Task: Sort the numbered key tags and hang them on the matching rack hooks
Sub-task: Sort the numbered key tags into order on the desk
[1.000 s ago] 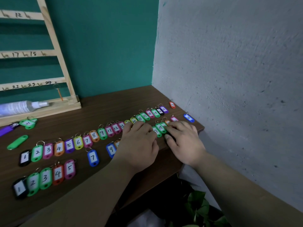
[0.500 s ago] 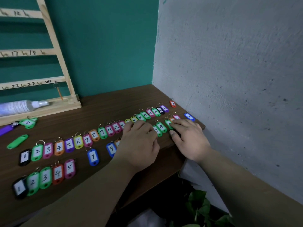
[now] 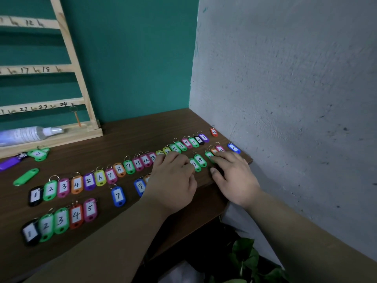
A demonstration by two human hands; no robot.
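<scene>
While the left hand (image 3: 173,180) and the right hand (image 3: 234,176) rest on key tags (image 3: 128,166) rowed along the table (image 3: 142,135), fingers (image 3: 222,157) loose, gripping nothing, these look light, stiff, slippery; best pinch one at its ring (image 3: 54,178).

On the wooden rack (image 3: 75,78), handwritten numbers stood on the slats: 12 on the top slat (image 3: 30,23), 17 and 18 on the middle slat (image 3: 36,69), and 22, 23 and 24 on the lowest slat (image 3: 43,107). On the counter (image 3: 142,137), the long row of tags (image 3: 100,177) nearest the rack read 1 to 9, then 11, 12, 13, and farther from the rack 16, 17, 18, 19; the numbers beyond those were too small to read surely. The short row (image 3: 61,219) farthest from the rack read 1, 2, 3, 4, 5. Between the two rows, a blue tag (image 3: 118,196) read 7, a second blue tag (image 3: 140,185) read 9, and a green tag (image 3: 200,159) read 19.
</scene>
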